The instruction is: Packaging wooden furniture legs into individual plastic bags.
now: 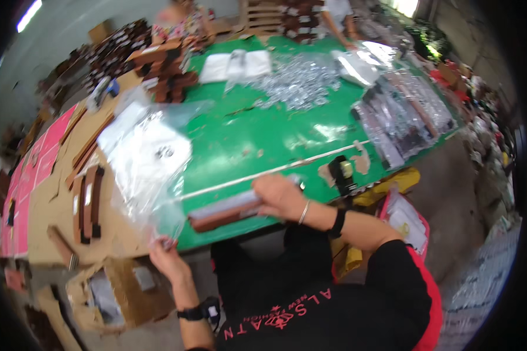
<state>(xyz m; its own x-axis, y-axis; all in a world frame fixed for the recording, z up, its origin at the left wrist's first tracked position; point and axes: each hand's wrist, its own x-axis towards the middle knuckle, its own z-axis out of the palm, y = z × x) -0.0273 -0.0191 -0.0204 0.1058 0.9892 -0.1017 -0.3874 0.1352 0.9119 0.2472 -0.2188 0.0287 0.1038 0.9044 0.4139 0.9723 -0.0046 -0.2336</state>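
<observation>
My right hand is closed over the right part of a reddish-brown bar with a greyish strip along its far side. The bar lies along the near edge of the green table. At the table's near left edge, the fingers of my left hand are pinched at the lower corner of a clear plastic bag. The bag belongs to a stack of white and clear plastic bags spread over the table. Motion blurs both hands a little.
Brown bars lie on cardboard at left, near an open carton. Small clear packets are heaped at the far middle, and wrapped packs lie at right. A black tape dispenser is near the edge. Two people stand across the table.
</observation>
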